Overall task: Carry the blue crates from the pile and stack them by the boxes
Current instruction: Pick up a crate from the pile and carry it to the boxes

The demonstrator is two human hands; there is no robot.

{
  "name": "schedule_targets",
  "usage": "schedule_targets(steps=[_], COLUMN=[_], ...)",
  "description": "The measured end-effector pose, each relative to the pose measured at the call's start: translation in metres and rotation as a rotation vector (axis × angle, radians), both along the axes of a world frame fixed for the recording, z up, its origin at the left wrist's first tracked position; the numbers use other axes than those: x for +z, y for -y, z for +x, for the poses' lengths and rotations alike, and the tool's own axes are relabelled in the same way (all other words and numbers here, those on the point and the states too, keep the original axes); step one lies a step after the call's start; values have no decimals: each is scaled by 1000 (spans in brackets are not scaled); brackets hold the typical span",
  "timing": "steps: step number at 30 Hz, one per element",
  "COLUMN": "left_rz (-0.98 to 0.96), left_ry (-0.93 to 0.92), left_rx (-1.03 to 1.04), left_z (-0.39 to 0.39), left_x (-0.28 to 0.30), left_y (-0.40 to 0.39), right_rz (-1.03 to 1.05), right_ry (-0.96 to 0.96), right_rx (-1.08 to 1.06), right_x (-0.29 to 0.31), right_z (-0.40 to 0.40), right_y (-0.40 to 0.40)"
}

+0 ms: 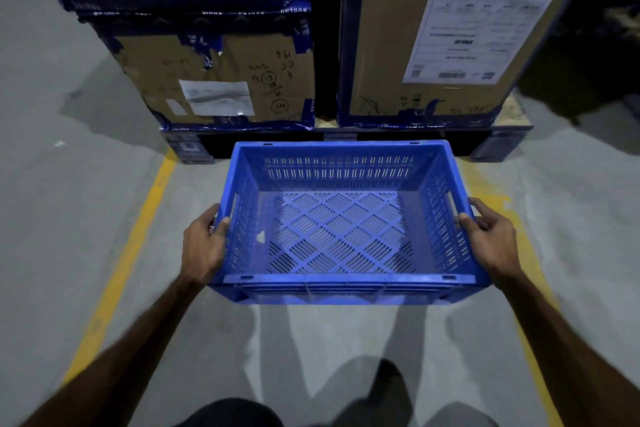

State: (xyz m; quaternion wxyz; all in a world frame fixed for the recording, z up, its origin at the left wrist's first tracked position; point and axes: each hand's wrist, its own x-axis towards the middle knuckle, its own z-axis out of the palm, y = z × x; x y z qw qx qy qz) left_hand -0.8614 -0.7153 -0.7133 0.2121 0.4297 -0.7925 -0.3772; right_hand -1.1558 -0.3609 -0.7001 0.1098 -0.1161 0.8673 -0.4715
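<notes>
Low in the frame, grey floor [343, 333] and a yellow line [138, 236] at left. Mid-frame, left hand [204, 246] and right hand [491, 239] each gripping a side rim of the blue crate [341, 229], held level. Beyond, across the top, taped cardboard boxes [221, 80] on a pallet [498, 146].

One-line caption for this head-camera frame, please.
Both hands, left hand and right hand, grip an empty blue crate by its side rims above the floor before taped cardboard boxes.
</notes>
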Motion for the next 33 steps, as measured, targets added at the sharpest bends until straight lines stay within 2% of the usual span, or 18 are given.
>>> schedule_targets(steps=[11,17,23,33], left_rz=[-12,-46,-208,-232], left_ry=[14,0,17,57], left_rx=[-10,-29,-91,-91], left_z=[3,2,7,4], left_x=[-15,-11,-15,-16], left_y=[10,5,11,11], right_rz=[64,171,335,361], right_ry=[-18,-108,-175,-169], right_rx=[-14,28,62,69], right_x=[-3,-6,-11,-17], right_z=[-1,-1,-4,-5], right_y=[1,1,0,0])
